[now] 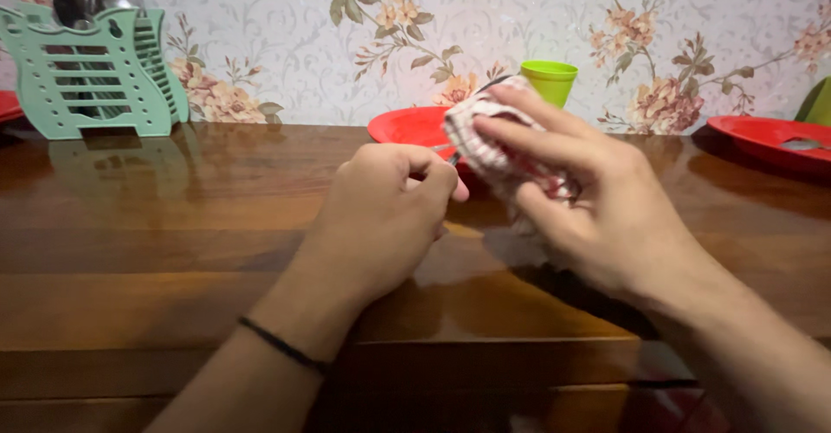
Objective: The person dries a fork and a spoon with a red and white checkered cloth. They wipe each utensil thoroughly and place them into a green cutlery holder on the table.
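Desk [173, 251] gleams below; my right hand [597, 199] wraps the striped cloth [485, 143] round a utensil, my left hand [389, 216] pinches its handle [453, 158] shut. Slick metal could slip, I reckon, onto the red plate [407, 126].

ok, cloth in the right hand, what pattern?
The cloth is white with red stripes or checks, bunched in the right hand; head view shows it best.

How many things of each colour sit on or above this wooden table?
Red plates: 3 – one behind the hands, one at the right, an edge at far left
Green things: 2 – cup, cutlery rack
Red-and-white cloth: 1, in the right hand
Total: 6
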